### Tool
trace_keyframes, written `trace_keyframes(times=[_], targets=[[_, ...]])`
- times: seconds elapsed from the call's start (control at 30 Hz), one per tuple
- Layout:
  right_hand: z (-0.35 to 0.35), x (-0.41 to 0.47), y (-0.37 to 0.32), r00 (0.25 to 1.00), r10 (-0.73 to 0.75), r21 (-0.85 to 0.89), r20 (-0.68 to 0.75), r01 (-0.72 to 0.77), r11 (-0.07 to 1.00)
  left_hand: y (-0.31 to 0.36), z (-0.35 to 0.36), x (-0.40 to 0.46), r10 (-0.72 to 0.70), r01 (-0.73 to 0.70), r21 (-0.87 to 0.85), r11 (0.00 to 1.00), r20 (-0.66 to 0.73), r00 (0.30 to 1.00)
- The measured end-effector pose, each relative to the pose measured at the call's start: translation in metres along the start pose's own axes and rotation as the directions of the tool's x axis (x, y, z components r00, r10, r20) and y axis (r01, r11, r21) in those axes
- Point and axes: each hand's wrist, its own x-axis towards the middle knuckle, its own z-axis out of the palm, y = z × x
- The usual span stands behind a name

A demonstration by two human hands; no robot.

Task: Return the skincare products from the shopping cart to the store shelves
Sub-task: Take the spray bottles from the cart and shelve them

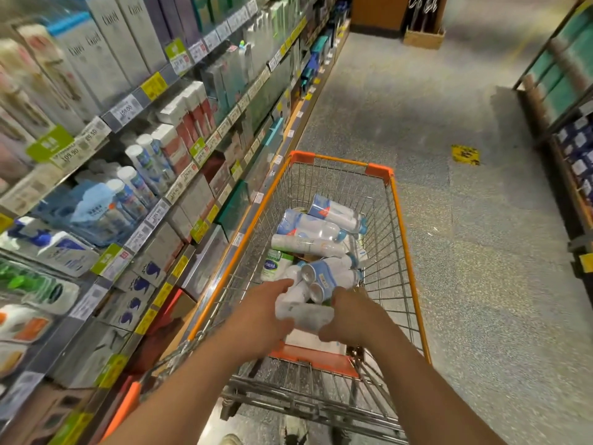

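An orange-rimmed wire shopping cart point(402, 239) stands in front of me, holding several white and blue spray cans point(308, 231) and a green-and-white bottle point(272, 266). Both of my hands are inside the near end of the cart. My left hand point(260, 316) and my right hand point(353, 319) grip a white pack of bottles point(303, 311) from either side, just above the other products. The store shelves point(134, 194) run along my left, stocked with boxed creams, white bottles and blue packs behind price tags.
Grey speckled floor stretches ahead and to the right of the cart, with a yellow floor sticker point(465, 154). Another shelf unit point(574, 149) lines the right edge. A wooden crate point(423, 36) stands at the aisle's far end.
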Motion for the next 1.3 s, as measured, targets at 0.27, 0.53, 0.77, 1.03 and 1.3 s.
trace_keyframes(times=[0.27,0.53,0.77,1.03,1.3], targets=[[-0.093,-0.065,-0.034,0.963,-0.254,0.026,-0.091,0.257,0.966,0.035,-0.017,-0.001,0.286,-0.296,0.179,0.938,0.077,0.955],[-0.142,-0.089,-0.072,0.831,-0.321,0.404,-0.455,0.514,0.757,0.065,-0.050,-0.041,0.248,-0.326,-0.284,0.902,-0.276,0.928],[-0.108,-0.090,-0.150,0.798,-0.373,0.803,-0.474,0.565,0.190,0.073,-0.112,-0.105,0.077,-0.485,-0.546,0.683,-0.607,0.791],[-0.041,-0.121,-0.240,0.744,-0.609,0.825,-0.274,0.508,0.249,0.040,-0.181,-0.202,-0.185,-0.559,-0.586,0.587,-0.769,0.612],[0.003,-0.175,-0.344,0.580,-0.788,0.733,-0.206,0.625,0.269,-0.023,-0.226,-0.319,-0.201,-0.619,-0.462,0.635,-0.873,0.444]])
